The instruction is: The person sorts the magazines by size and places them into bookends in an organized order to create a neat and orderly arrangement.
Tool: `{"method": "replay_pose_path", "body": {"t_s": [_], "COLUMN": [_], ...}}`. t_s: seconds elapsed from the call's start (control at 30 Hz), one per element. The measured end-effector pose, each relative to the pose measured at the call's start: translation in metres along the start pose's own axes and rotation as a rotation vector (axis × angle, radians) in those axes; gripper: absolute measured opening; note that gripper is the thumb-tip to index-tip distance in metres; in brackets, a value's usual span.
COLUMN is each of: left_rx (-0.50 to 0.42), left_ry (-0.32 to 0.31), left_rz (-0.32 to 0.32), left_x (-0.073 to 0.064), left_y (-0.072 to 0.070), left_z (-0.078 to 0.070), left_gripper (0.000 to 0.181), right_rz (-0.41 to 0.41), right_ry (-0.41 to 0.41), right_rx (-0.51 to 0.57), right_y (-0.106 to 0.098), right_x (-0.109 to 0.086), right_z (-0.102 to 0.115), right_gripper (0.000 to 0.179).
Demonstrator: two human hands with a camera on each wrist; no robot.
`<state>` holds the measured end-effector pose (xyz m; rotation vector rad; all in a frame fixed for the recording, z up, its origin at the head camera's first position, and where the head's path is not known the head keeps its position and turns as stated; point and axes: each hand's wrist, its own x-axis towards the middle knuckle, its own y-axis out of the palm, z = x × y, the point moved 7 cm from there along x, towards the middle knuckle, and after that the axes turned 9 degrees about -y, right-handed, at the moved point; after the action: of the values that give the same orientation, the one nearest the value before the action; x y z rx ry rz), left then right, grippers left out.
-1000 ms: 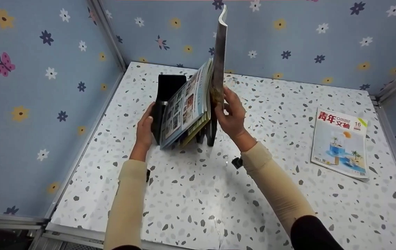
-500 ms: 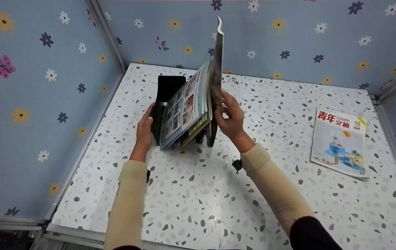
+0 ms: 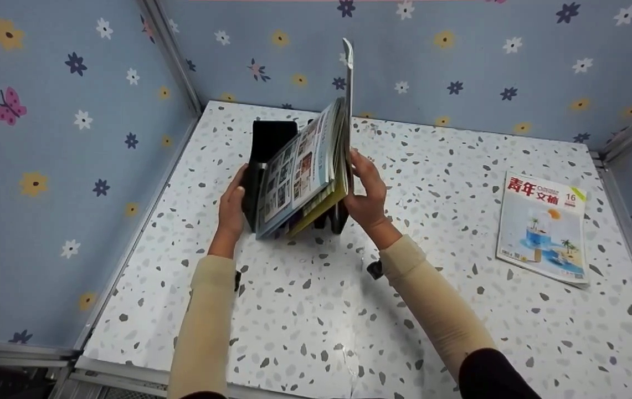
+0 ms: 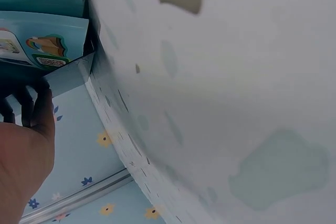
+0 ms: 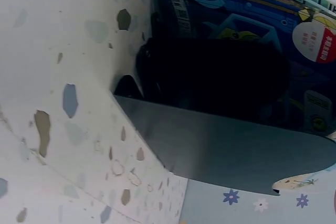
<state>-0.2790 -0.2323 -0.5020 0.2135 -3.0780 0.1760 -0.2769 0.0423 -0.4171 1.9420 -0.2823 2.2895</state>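
Note:
A black bookend rack (image 3: 273, 137) stands on the speckled table, holding several magazines (image 3: 300, 166) that lean to the right. My left hand (image 3: 231, 209) rests along the rack's left outer side. In the left wrist view its fingers (image 4: 42, 103) reach up to the rack's panel, below light-blue covers (image 4: 65, 30). My right hand (image 3: 370, 194) holds an upright magazine (image 3: 349, 91) at the right end of the row, its thumb mostly hidden. Seen from the right wrist, a dark-blue cover (image 5: 294, 30) with a barcode stands behind the rack's end panel (image 5: 226, 148).
Farther right on the table (image 3: 437, 166) lies another magazine (image 3: 541, 230), face up with a beach picture on its cover. Blue flowered panels (image 3: 404, 61) wall in the table at the back and both sides.
The upright magazine has come down and slightly left, with my right hand shifting left along with it. My left hand and the rack stay nearly where they were.

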Motion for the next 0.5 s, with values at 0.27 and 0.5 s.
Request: {"method": "replay_pose_path", "body": {"t_s": [0.27, 0.5], "left_rx": [0.009, 0.005], "left_ry": [0.002, -0.026], "left_rz": [-0.003, -0.006], "left_x": [0.006, 0.002], "left_y": [-0.002, 0.0], "left_z": [0.009, 0.004], "left_gripper": [0.044, 0.045], "right_rz": [0.017, -0.004], "right_ry": [0.067, 0.097], "right_rx": [-0.039, -0.067], "right_y": [-0.001, -0.002], "right_x": [-0.019, -0.034], "right_z": [-0.007, -0.008], "right_gripper": [0.057, 0.054]}}
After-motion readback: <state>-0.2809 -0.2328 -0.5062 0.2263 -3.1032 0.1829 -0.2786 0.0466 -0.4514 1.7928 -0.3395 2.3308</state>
